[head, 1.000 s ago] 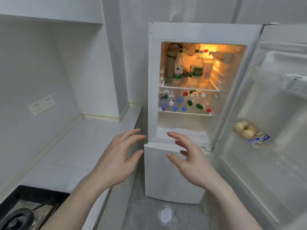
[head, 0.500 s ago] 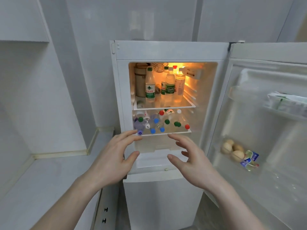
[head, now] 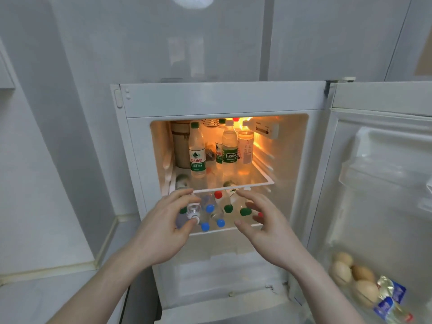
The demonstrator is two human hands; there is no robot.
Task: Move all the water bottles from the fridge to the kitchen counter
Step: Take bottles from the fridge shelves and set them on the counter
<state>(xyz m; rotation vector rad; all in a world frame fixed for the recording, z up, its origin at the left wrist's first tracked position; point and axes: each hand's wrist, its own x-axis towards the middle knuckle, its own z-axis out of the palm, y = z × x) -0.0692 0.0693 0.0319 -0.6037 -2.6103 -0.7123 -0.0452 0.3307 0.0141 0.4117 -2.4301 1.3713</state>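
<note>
The fridge (head: 222, 99) stands open, its door (head: 383, 183) swung out to the right, the lit inside glowing orange. On the upper shelf (head: 257, 181) several water bottles stand upright, among them a green-labelled bottle (head: 197, 152) at the left and another with a white cap (head: 229, 146) nearer the middle. On the lower shelf a pile of small bottles (head: 217, 211) lies on its side, the blue, green and red caps facing outward. The left hand (head: 161, 232) is spread, its fingers curved around the leftmost lying bottles, its thumb close to a cap; whether it touches them I cannot tell. The right hand (head: 266, 228) is likewise spread and holds nothing, just in front of the green caps. The worktop (head: 46, 295) lies at the lower left. Eggs (head: 353, 277) rest in the door's lower rack.
</note>
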